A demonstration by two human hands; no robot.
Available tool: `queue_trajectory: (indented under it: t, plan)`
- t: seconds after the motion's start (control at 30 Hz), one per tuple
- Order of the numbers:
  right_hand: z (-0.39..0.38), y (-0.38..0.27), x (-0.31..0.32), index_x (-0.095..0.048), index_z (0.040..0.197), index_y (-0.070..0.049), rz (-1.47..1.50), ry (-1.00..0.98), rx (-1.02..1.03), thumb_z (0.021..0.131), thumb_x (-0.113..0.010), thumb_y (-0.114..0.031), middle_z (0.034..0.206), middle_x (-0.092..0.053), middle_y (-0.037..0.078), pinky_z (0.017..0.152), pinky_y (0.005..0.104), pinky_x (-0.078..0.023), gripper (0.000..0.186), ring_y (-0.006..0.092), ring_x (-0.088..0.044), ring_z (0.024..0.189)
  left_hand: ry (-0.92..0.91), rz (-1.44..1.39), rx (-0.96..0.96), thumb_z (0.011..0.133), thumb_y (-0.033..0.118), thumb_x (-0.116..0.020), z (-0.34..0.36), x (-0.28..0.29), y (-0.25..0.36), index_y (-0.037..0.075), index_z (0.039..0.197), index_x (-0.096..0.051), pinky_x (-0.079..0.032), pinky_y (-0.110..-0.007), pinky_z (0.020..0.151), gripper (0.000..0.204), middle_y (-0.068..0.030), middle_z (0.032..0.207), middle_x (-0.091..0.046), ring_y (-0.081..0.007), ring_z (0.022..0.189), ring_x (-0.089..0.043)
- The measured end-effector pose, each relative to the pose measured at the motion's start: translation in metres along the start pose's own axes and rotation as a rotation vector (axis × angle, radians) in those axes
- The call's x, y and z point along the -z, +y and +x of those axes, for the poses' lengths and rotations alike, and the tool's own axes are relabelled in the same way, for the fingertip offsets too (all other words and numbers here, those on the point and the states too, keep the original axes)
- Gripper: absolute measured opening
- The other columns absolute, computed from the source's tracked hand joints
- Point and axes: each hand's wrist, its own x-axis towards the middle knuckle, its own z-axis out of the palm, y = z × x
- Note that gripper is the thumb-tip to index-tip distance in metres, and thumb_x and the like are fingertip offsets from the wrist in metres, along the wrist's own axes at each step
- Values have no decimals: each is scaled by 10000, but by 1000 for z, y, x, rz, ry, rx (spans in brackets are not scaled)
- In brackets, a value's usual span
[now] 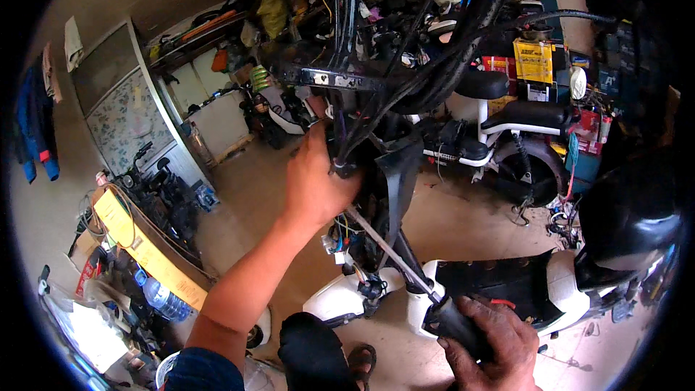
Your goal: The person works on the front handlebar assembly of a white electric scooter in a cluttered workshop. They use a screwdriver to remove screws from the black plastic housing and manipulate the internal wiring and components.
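My right hand point(503, 347), its fingers dirty, is wrapped round the black handle of a long screwdriver point(391, 251). The metal shaft slants up and left to the black front section point(402, 177) of a partly stripped electric scooter, where its tip is hidden by my left hand. My left hand point(315, 185) is closed round the left side of that section; some fingertips are out of sight behind it. Loose coloured wires with connectors point(337, 239) dangle just below. Black cables point(434, 76) loop over the top. Lower down are a white body panel point(347, 293) and the black footboard point(499, 282).
Another scooter with a black seat point(532, 116) stands behind to the right, near stacked batteries point(534, 61). Piled parts fill the back. On the left are a yellow-topped carton point(145, 246), a water bottle point(163, 297) and a framed partition point(134, 112).
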Motion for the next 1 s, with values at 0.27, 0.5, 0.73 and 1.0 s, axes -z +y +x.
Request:
queue_trajectory:
  t: [0.27,0.5,0.73,1.0]
  plan:
    - [12,-11,-24,-541,1417,49,41,35,133,853,-681,66,1230,-638,283,928,437,-554,581,436,-665,1089,14,-74,-125,707,132,-807,4,-6,-17,-5,1346,-472,-544,-529,879,734,-294,1177,-661,-504,1049,-660]
    - [20,-38,-51,-479,1466,77,-180,81,185,869,-652,50,1269,-612,319,866,450,-589,622,452,-676,1042,-62,-123,20,710,145,-813,6,0,-11,22,1326,-480,-543,-524,870,711,-284,1111,-683,-508,1040,-659]
    - [27,-64,-67,-454,1463,90,-243,80,59,853,-675,-14,1295,-573,328,821,457,-599,657,463,-666,1025,-110,-355,-53,688,137,-835,6,3,-29,26,1294,-496,-540,-456,877,703,-241,1102,-682,-421,1025,-688]
    - [49,-66,-86,-591,1322,71,-296,78,-60,849,-786,-71,1153,-654,265,832,420,-603,530,383,-719,986,-493,-850,-28,719,198,-879,19,22,-65,-9,1516,-377,-394,-382,1131,965,-169,1424,-549,-270,1345,-516]
